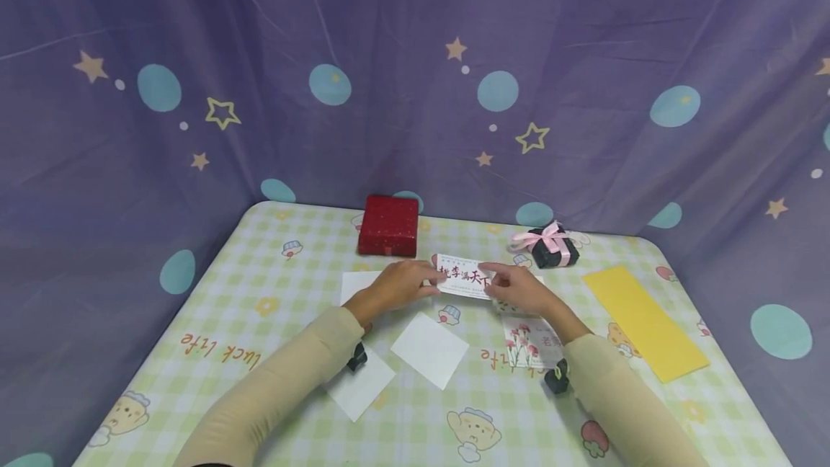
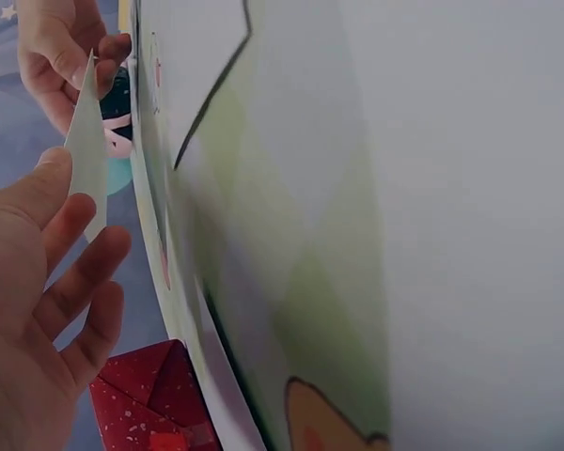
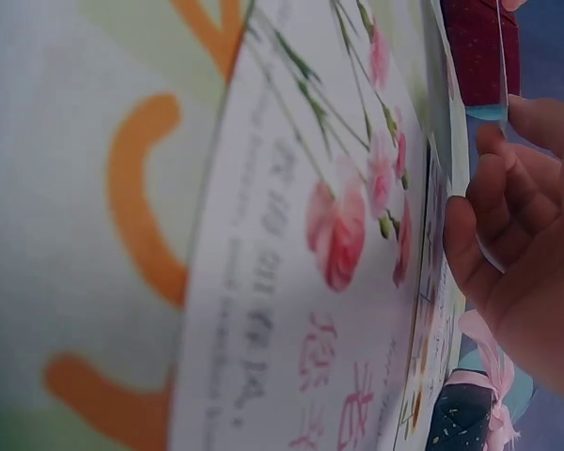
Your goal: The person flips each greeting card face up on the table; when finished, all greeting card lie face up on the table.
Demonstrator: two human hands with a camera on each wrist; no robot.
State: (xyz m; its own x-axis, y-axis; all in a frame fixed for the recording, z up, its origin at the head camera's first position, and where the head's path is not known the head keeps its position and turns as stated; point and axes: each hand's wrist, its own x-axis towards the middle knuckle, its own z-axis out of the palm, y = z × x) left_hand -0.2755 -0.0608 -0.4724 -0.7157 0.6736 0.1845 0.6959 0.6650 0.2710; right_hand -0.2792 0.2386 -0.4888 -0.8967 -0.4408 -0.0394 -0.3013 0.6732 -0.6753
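A white rectangular card printed with red characters (image 1: 464,277) is held just above the checked table (image 1: 292,287) — its long axis running left to right, the left hand (image 1: 398,285) pinching its left end, the right hand (image 1: 519,289) its right end.

1. We see a white card (image 1: 464,277) with red and black characters.
2. A glittery red box (image 1: 388,225) and a black box (image 1: 554,248) with a pink ribbon.
3. A plain yellow sheet (image 1: 645,322).
4. A green-and-white checked tablecloth (image 1: 272,287) with orange lettering and cartoon bears.
5. A purple backdrop (image 1: 402,78) with teal dots and tan stars.
6. A white card with pink flowers (image 1: 528,343).
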